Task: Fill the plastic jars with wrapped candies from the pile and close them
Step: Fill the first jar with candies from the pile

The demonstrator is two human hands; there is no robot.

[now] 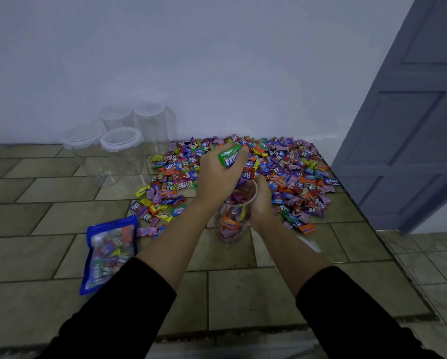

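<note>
A clear plastic jar (231, 224) stands open on the tiled counter, partly filled with wrapped candies. My right hand (261, 200) grips its rim and side. My left hand (217, 174) hovers over the jar's mouth, shut on a handful of candies; a green wrapper (229, 157) and a red one stick out between the fingers. Behind both hands spreads the big pile of colourful wrapped candies (289, 164). Several empty clear jars with lids on (121, 149) stand at the back left against the wall.
A blue candy bag (108, 252) lies on the counter left of my left forearm. The tiled counter (243, 294) ends at the right in an edge, with floor tiles beyond. A grey door (411, 112) stands at the right. The white wall is close behind.
</note>
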